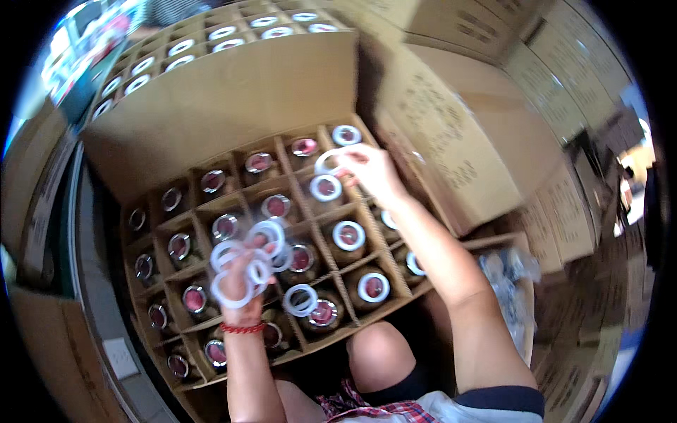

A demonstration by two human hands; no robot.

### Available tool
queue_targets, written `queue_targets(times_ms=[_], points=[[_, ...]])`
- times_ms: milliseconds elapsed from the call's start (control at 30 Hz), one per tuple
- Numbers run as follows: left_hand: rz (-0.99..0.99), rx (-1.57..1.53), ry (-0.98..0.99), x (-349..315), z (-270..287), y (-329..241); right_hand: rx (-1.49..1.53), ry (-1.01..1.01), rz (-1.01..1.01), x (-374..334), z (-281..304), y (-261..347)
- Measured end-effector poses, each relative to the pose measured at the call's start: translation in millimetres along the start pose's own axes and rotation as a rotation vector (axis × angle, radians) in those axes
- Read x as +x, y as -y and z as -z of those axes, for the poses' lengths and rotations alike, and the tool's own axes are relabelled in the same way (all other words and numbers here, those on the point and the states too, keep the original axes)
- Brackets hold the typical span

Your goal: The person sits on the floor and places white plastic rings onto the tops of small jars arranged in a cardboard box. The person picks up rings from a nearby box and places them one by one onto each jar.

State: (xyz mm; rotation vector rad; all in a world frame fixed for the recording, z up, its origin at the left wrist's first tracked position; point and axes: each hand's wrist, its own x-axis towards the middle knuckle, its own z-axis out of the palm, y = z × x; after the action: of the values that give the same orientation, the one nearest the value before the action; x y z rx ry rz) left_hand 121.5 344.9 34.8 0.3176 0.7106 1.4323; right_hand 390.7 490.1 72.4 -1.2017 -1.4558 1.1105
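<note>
- Left hand (241, 283), a red beaded bracelet (243, 328) at its wrist, holds a bunch of round white plastic rings (224, 302).
- Beneath it, round jars (194, 299) with shiny silver rims and reddish centres stand in a divided brown cardboard carton (331, 345); several toward the right wear white rings.
- Right hand (370, 170) pinches a single white ring (320, 164) near the carton's far right corner.
- Beyond, more white-ringed jars (277, 32) stand in cardboard cells.
</note>
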Motion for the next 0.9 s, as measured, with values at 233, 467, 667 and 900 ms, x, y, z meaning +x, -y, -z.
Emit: queue_targets(times_ms=[233, 467, 667, 900], points=[[-0.009, 0.007, -0.037, -9.3, -11.6, -8.3, -0.571, -0.261, 0.273, 101.0, -22.0, -69.0], [-0.002, -0.018, -0.07, -10.9, -11.0, -11.6, -1.141, 0.121, 0.457, 77.3, -41.9, -63.8], [-0.001, -0.021, -0.037, -10.2, -13.6, -11.4, -1.274, 0.197, 0.449, 81.7, -41.5, -64.3], [0.003, -0.103, -0.11, -9.6, -7.4, -15.4, -1.049, 0.286, 0.357, 79.9, -19.3, -56.5]])
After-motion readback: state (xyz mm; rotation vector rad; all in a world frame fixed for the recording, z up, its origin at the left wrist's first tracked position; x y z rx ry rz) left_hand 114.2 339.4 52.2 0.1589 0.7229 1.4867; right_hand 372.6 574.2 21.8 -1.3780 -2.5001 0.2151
